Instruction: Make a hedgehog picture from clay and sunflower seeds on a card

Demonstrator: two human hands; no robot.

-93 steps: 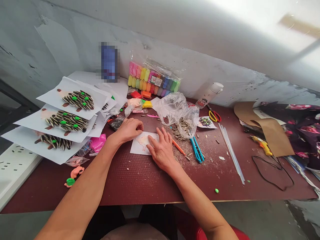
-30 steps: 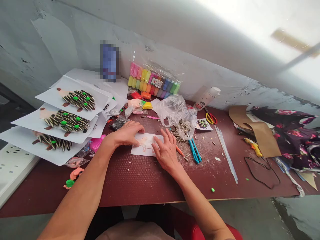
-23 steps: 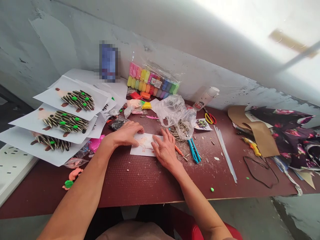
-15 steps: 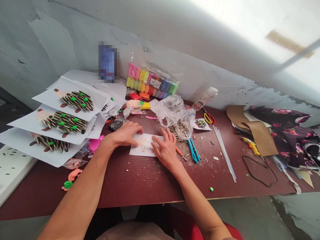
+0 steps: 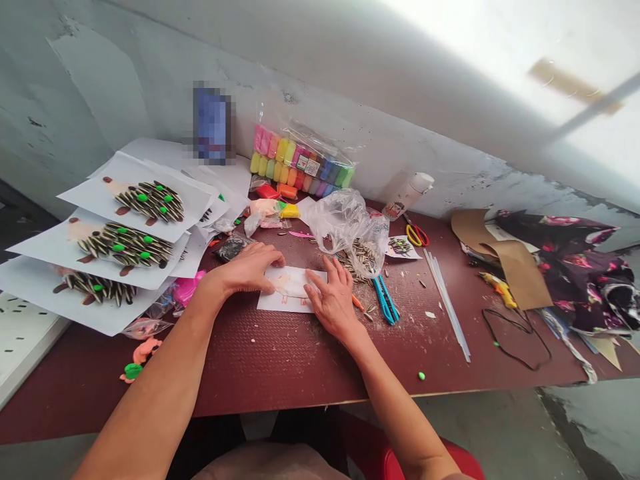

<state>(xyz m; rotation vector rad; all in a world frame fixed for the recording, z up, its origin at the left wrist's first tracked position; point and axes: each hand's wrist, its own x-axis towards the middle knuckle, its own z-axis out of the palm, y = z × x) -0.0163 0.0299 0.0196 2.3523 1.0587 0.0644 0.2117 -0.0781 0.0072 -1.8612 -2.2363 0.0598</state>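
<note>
A small white paper (image 5: 280, 305) lies on the table between my hands, with a pale peach clay shape (image 5: 283, 281) pressed on it and orange legs drawn below. My left hand (image 5: 250, 268) is at the paper's left end, thumb and fingers apart in a curve, the thumb touching the paper. Across the right end rests my right hand (image 5: 334, 297), fingers spread and flat, hiding that part. Striped sunflower seeds (image 5: 363, 260) lie beyond it. A blue utility knife (image 5: 385, 300) and an orange pen-like stick (image 5: 357, 303) are at its right.
Sheets with seed hedgehogs (image 5: 145, 200) are stacked at left. Behind are a bag of coloured clay (image 5: 300, 163), a crumpled plastic bag (image 5: 340, 217) and a white bottle (image 5: 409, 195). Scissors (image 5: 417, 233), glue sticks (image 5: 447, 307), a yellow glue gun (image 5: 503, 290) and cloth (image 5: 585, 267) are at right.
The view has shifted slightly. My right hand's fingers have moved a little, and more of the drawn legs shows on the paper. My left hand keeps its place.
</note>
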